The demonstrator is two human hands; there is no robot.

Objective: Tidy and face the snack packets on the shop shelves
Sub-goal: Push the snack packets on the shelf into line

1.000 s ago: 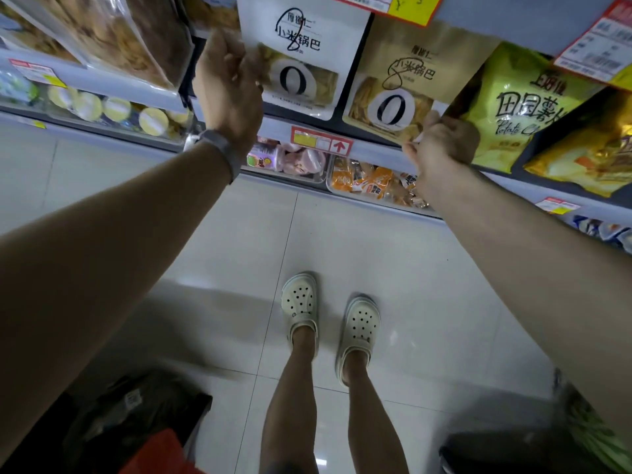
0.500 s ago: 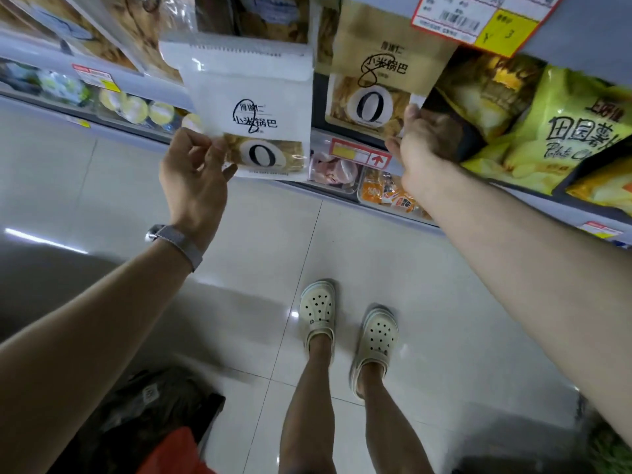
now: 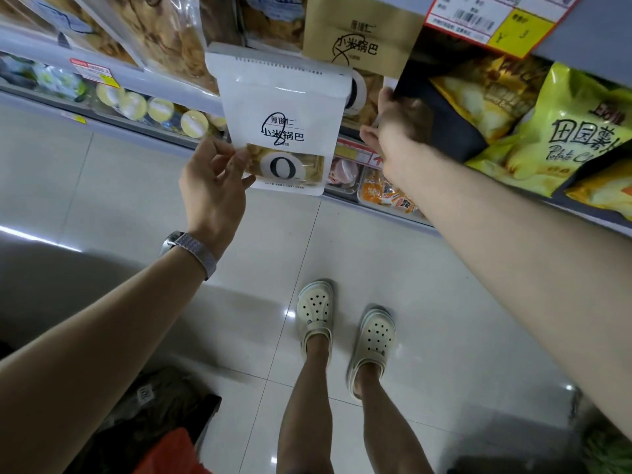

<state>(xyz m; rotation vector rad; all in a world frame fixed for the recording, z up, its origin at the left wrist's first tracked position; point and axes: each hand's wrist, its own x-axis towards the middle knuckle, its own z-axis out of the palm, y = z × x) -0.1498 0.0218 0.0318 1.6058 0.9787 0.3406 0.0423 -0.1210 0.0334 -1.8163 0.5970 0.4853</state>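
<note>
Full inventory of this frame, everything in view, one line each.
white packet: 1, white with a clear window, held out in front of the shelf
tan packet: 1, tan, behind the white one
dark packet: 1, dark with yellow, right of the tan one
chip bag: 1, yellow-green, far right
price tag: 1, white, red and yellow, top right
clear bags: several, clear, brown snacks, upper left
cups: several, yellow tops, left, one level down
orange packets: several, orange, low centre-right
dark bag: 1, dark, floor, bottom left
watch: 1, grey, left wrist
clogs: 2, cream, on the feet
left hand: pinches the white packet's lower corner
right hand: at the tan packet's lower edge; grip hidden
</note>
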